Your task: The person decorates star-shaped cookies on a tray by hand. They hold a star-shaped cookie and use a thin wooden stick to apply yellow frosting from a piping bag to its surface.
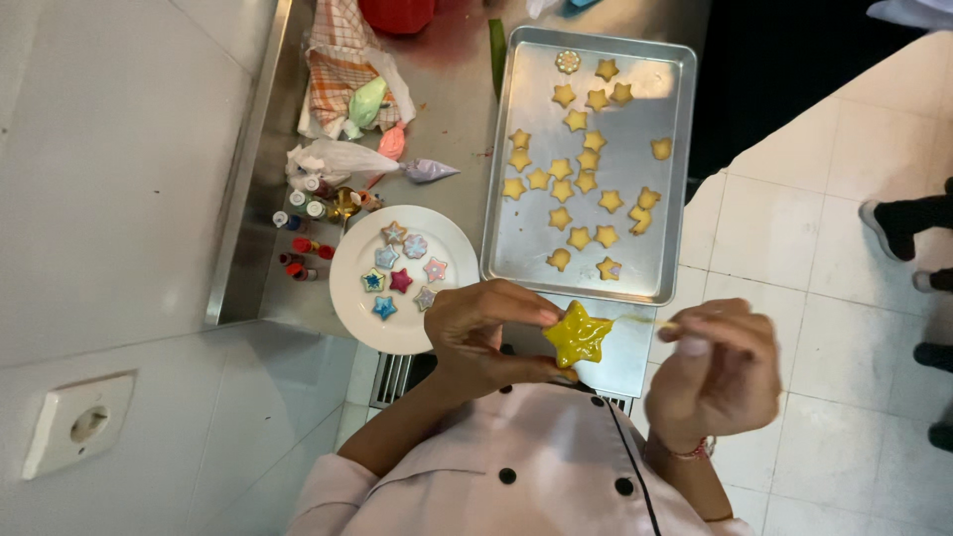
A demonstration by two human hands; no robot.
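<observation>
Right over the near edge of the steel bench [452, 119], the left hand [486, 333] has its grip closed on a star cookie [577, 335] covered in glossy yellow icing, thumb and fingertips pinching it by the points. The right hand [717, 369] sits just beside it, fingers pinched shut on a thin stick [647, 321] whose tip reaches toward the cookie's right point; can't tell if it's actually touching.

Past the hands there's a metal baking tray [516, 199] full of plain star cookies [562, 186], and to its left a white plate [457, 238] with decorated stars [400, 280] in blue, pink and red. Further back on the bench are piping bags [429, 170] with pastel icing, a checked cloth [333, 69] and a bunch of small colouring bottles [298, 213]. Someone else's shoes [898, 223] show on the tiled floor at the right.
</observation>
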